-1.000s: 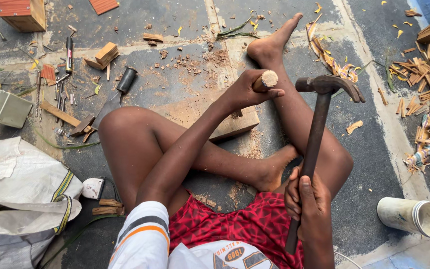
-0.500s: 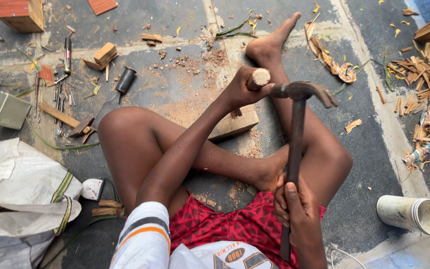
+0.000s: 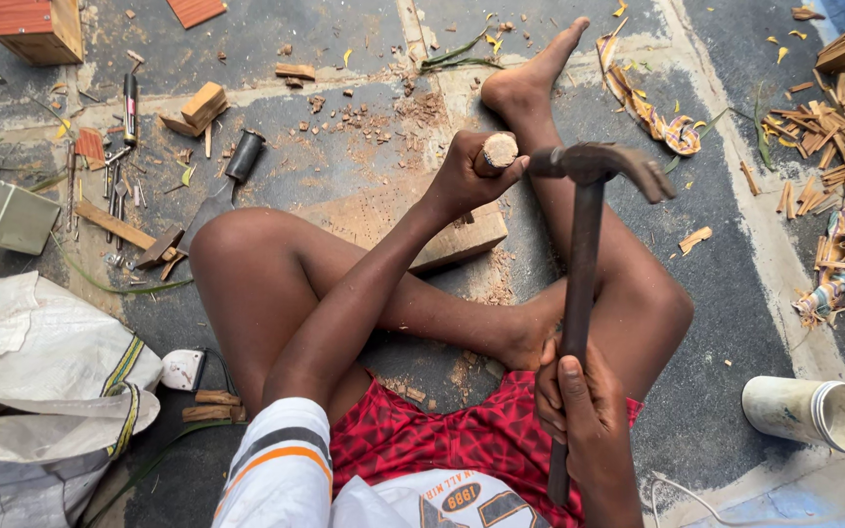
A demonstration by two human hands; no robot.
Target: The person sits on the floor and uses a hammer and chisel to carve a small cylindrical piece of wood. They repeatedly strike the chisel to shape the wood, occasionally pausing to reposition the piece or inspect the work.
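Our left hand (image 3: 464,178) grips a wooden-handled chisel (image 3: 497,152) upright over the wood block (image 3: 462,240), bracing it; our right hand (image 3: 579,411) clenches the claw hammer (image 3: 584,254), head level beside its top.

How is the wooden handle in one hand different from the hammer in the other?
The wooden handle is short, pale and stands upright in the left hand; the hammer is long, dark and metal, held low on its shaft by the right hand. Both are gripped firmly.

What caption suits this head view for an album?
Seated on the floor, left hand grips a chisel on a board; right hand holds a hammer.
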